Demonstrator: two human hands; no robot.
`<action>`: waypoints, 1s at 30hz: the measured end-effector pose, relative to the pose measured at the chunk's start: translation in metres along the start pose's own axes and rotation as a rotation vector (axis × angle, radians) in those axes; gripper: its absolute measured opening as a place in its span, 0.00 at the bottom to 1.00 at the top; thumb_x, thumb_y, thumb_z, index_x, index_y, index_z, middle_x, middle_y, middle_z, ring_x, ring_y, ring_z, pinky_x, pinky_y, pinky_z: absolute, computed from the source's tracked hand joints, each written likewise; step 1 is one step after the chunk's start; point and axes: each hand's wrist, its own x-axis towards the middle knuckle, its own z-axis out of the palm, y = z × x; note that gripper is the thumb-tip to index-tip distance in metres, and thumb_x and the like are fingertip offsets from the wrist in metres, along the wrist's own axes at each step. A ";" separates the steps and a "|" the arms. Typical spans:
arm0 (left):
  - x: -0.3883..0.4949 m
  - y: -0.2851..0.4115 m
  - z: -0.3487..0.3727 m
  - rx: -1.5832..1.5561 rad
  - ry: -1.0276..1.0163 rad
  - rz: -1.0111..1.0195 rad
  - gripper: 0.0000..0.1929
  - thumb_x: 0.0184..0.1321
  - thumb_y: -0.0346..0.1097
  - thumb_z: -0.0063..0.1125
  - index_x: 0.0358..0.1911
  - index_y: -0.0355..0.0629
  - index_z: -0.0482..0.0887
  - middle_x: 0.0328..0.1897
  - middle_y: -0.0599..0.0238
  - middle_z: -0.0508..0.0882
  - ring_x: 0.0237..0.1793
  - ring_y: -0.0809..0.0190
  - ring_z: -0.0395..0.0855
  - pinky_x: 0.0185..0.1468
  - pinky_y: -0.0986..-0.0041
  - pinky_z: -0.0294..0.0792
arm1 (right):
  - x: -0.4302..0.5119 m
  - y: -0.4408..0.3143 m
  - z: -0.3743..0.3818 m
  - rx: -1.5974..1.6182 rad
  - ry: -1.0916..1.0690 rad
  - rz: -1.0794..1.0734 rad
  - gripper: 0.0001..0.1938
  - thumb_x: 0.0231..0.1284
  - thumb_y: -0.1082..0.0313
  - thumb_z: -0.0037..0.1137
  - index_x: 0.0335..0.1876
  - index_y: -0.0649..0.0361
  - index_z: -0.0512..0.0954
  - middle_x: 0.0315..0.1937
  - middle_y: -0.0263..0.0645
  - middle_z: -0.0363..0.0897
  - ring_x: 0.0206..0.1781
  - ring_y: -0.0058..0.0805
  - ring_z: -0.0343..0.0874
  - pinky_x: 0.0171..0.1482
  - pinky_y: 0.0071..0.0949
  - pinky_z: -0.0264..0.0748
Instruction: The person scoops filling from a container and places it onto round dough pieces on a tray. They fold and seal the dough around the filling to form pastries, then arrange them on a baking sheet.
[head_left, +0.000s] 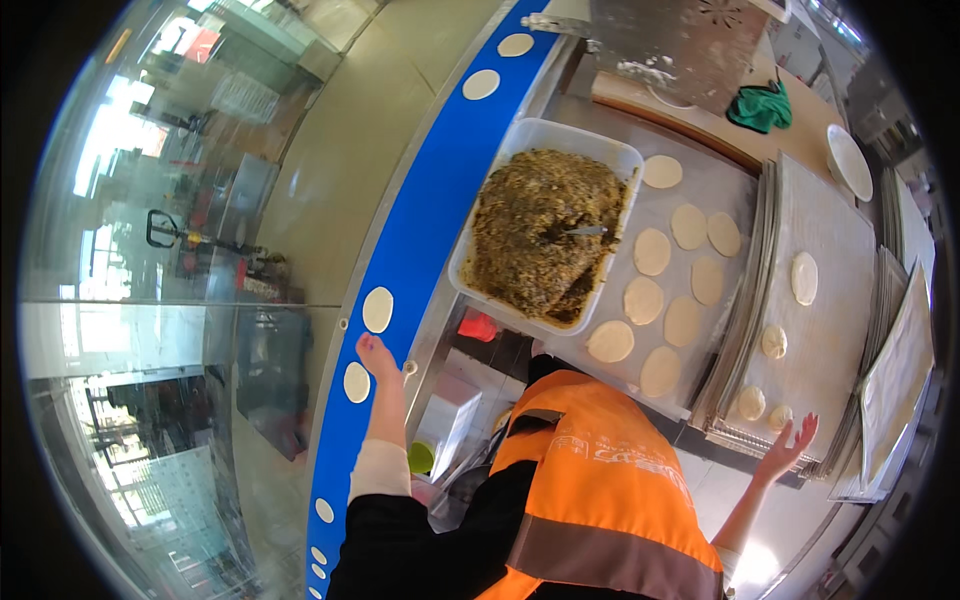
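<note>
My left hand is over the blue conveyor belt, its fingertips at the lower edge of a flat dough round; another dough round lies just below the hand. My right hand is held with fingers spread at the near edge of a stack of trays, beside a filled dough ball. A second ball and a pleated one sit on the top tray. Between the hands stands a plastic tub of brown-green minced filling, with a metal utensil stuck in it.
Several dough rounds lie on the metal surface right of the tub. A floury machine, a green cloth and a white bowl are at the far side. More trays lean at the right. A glass partition runs along the left.
</note>
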 end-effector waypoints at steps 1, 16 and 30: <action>0.029 -0.017 -0.010 -0.004 0.047 0.014 0.15 0.64 0.31 0.53 0.54 0.39 0.74 0.53 0.62 0.76 0.45 0.59 0.79 0.50 0.68 0.72 | 0.008 -0.020 0.003 0.009 -0.009 -0.009 0.29 0.63 0.76 0.56 0.70 0.55 0.64 0.66 0.41 0.70 0.65 0.33 0.70 0.65 0.36 0.66; 0.139 -0.013 -0.057 0.824 -0.537 0.232 0.27 0.40 0.40 0.78 0.41 0.41 0.75 0.39 0.55 0.81 0.41 0.54 0.81 0.45 0.61 0.74 | -0.031 -0.352 0.257 0.335 -0.823 -0.312 0.14 0.60 0.72 0.60 0.51 0.62 0.76 0.40 0.40 0.80 0.37 0.35 0.80 0.43 0.32 0.76; 0.032 0.116 -0.103 0.992 -0.652 0.802 0.13 0.55 0.21 0.59 0.45 0.38 0.77 0.41 0.54 0.77 0.42 0.46 0.77 0.45 0.60 0.72 | -0.034 -0.379 0.246 0.311 -0.581 -0.680 0.02 0.61 0.77 0.53 0.35 0.61 0.76 0.31 0.41 0.80 0.31 0.44 0.80 0.32 0.34 0.76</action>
